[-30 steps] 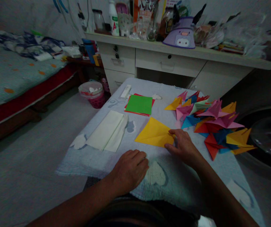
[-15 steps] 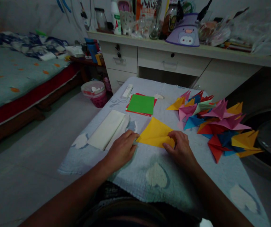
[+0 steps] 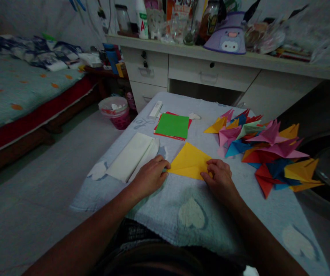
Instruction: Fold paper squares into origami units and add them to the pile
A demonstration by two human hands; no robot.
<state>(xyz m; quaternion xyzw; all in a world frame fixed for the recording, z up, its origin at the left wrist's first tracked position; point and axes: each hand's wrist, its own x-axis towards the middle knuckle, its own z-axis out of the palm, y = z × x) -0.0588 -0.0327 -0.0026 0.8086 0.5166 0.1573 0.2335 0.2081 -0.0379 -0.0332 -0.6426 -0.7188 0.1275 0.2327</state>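
Note:
A yellow sheet of origami paper (image 3: 188, 160) lies on the cloth-covered table between my hands, with a crease running across its lower part. My left hand (image 3: 153, 173) pinches its left corner between thumb and fingers. At the right edge, my right hand (image 3: 219, 175) grips the paper with curled fingers, the thumb lower down. Beyond the yellow sheet sits a stack of square paper (image 3: 172, 126), green on top with red edges showing below. A folded white paper (image 3: 132, 156) rests beside my left hand.
Folded paper cranes (image 3: 268, 147) in several colours are heaped on the table's right side. A small white box (image 3: 155, 109) lies near the far left edge. Behind the table stands a white desk (image 3: 188, 53) crowded with jars and bags. A pink bin (image 3: 116, 112) stands on the floor.
My right hand's fingers have shifted very slightly along the yellow paper's right edge. Both hands keep their hold, and the camera view has moved a little.

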